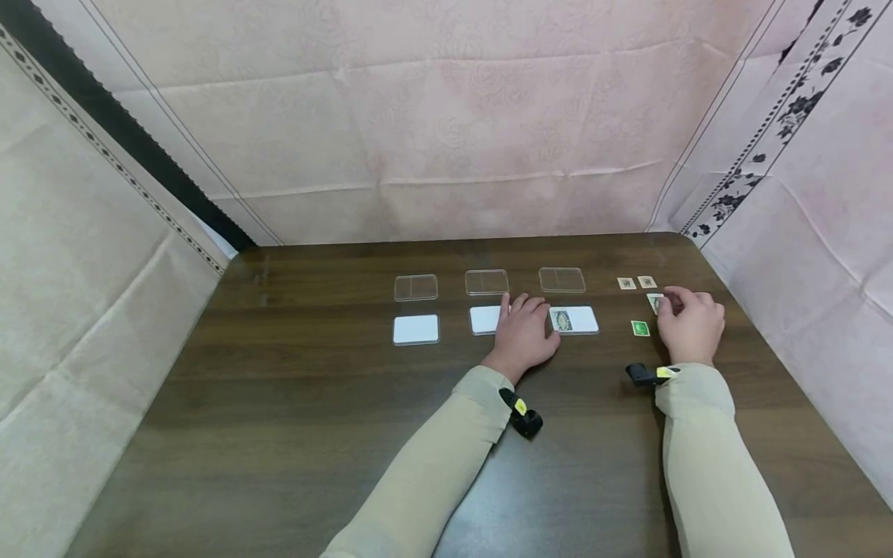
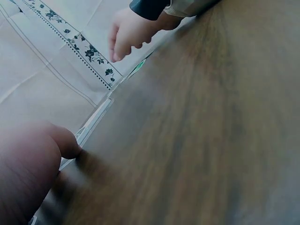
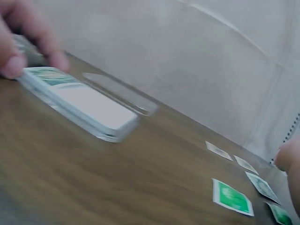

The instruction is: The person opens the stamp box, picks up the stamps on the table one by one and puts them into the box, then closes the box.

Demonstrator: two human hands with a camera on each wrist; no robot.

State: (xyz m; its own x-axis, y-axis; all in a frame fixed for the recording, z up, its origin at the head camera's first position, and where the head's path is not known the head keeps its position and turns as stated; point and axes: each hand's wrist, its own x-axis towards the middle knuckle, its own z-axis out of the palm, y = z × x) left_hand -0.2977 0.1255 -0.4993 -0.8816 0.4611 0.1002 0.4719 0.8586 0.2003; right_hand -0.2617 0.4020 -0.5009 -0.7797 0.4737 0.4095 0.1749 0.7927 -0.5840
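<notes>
My left hand (image 1: 522,335) holds the left end of the right-hand white card case (image 1: 580,320), thumb at its near edge and fingers at its far side. A patterned green stamp (image 3: 50,75) lies at that end of the white card. To the right, my right hand (image 1: 691,322) hovers over the stamps with loosely bent fingers; nothing shows between thumb and forefinger in the left wrist view. Beneath and beside it are a partly covered stamp (image 1: 653,301) and a bright green stamp (image 1: 640,328). A darker green stamp (image 3: 280,213) shows only in the right wrist view.
Three clear lids (image 1: 416,287) form a row behind the cases. A white case (image 1: 415,330) lies at left, and the middle case (image 1: 484,319) is partly behind my left hand. Two small pale stamps (image 1: 626,284) sit farther back. Pale cloth (image 1: 446,116) hangs behind the table.
</notes>
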